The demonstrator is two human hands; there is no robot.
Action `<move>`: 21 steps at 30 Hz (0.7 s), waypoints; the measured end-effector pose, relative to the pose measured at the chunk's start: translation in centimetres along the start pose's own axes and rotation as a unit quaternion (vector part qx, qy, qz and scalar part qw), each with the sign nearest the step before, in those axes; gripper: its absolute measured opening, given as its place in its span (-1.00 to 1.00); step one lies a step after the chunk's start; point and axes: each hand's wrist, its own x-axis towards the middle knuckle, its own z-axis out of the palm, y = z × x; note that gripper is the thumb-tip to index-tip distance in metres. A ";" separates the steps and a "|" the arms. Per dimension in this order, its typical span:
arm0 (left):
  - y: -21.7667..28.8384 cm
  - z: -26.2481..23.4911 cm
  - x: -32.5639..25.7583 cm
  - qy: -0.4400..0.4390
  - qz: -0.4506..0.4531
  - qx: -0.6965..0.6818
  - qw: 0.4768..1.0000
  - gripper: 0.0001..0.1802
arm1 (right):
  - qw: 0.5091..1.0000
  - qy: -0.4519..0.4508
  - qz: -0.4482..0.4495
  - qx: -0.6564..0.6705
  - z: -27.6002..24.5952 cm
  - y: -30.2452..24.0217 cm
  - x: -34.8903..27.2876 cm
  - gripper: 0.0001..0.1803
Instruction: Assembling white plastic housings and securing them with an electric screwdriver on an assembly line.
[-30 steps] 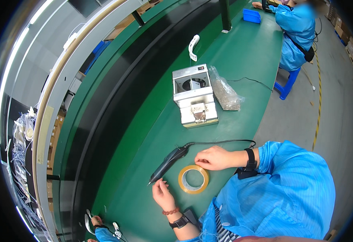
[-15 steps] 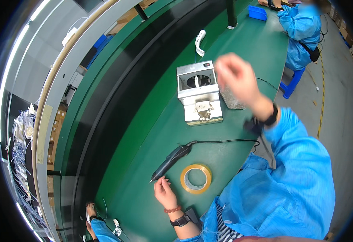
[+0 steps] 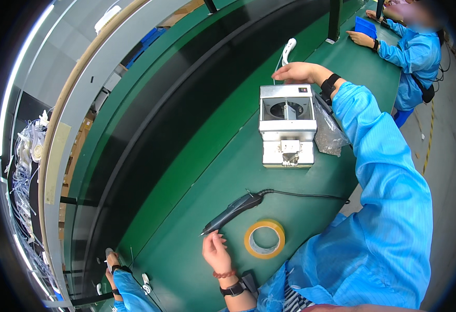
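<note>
right hand [image 3: 296, 72] stretched out over the far edge of the square silver metal machine [image 3: 287, 125] with a round opening in its top, fingers loosely curled, palm down, holding nothing visible; contact with the casing cannot be told. machine set mid-way along the green worktop [image 3: 197, 171], close to its near edge. crumpled clear plastic bag [image 3: 328, 131] just beside the machine, under the blue sleeve. left hand [image 3: 216, 251] resting on the worktop near the near edge, fingers relaxed and apart, empty, fingertips just short of the tip of the black pen-shaped corded tool [image 3: 232, 211]. yellow roll of tape [image 3: 264, 238] lying flat just beside that hand. another person's hand [image 3: 112, 258] at the lower left.
</note>
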 end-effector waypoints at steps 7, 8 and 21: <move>0.2 0.1 0.2 0.006 -0.001 -0.010 1.000 -0.79 | 0.957 -0.163 -0.176 0.163 0.8 -5.0 -2.5 -0.50; 0.3 0.1 0.2 0.002 0.002 -0.006 1.000 -0.79 | 0.953 -0.174 -0.180 0.168 0.5 -5.6 -2.9 -0.49; -0.7 -0.6 0.3 -0.018 0.003 -0.036 0.999 -0.81 | 0.942 -0.057 -0.310 0.120 6.7 -19.0 -9.9 -0.83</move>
